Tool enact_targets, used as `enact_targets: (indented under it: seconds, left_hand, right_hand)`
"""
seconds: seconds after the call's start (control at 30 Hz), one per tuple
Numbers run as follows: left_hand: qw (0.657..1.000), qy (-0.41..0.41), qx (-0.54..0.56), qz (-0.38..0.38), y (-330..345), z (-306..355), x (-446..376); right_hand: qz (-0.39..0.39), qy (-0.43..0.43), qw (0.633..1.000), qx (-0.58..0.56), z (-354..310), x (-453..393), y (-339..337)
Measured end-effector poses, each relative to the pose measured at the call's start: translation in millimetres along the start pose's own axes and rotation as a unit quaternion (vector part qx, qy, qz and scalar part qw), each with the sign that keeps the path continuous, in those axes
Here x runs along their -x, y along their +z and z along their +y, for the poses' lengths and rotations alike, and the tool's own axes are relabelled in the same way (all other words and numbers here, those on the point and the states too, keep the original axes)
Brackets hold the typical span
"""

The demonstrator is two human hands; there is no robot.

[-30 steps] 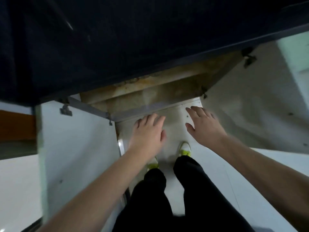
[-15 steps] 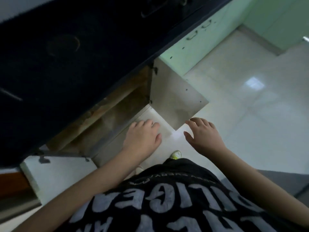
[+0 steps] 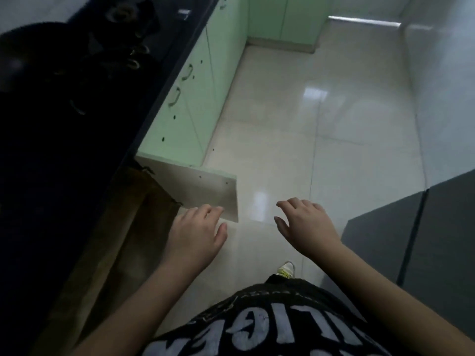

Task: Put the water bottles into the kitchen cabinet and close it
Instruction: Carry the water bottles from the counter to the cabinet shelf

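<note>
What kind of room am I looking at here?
Most likely a home kitchen: a dark countertop runs along the left, pale green cabinet doors with metal handles sit below it, one cabinet door stands open, and the tiled floor is glossy.

The floor (image 3: 321, 119) is pale glossy tile and carries window reflections at centre and far right. My shoe (image 3: 285, 269), white with yellow lacing, stands on it at near centre. The dark counter (image 3: 64, 150) runs along the left edge; dim, indistinct objects (image 3: 128, 47) lie on its far end. The cabinet interior (image 3: 123, 227) beneath it shows a brown, stained surface.
</note>
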State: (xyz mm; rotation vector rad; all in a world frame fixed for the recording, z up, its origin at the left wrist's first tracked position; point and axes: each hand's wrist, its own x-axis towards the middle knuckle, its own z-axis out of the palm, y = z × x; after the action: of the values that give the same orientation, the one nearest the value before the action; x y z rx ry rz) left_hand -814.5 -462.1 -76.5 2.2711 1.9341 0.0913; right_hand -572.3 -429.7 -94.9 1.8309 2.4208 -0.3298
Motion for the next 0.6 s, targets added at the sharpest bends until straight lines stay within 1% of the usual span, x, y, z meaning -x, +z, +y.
enact_targets:
  seconds: [0.13,0.27,0.43,0.6]
  left_hand:
    - [0.999,0.002,-0.016,-0.042,15,46,-53]
    - [0.998,0.013,-0.009,-0.06,25,92,-102]
    - [0.999,0.024,0.007,-0.048,20,132,-151]
    - [0.999,0.024,0.018,-0.036,19,135,-198]
  right_hand:
    - [-0.001,0.015,1.0,-0.002,57,-12,0]
    - [-0.003,0.006,1.0,-0.004,103,-34,-3]
    - [0.011,0.001,1.0,-0.008,145,-68,-17]
    - [0.003,0.013,1.0,-0.025,179,-110,-28]
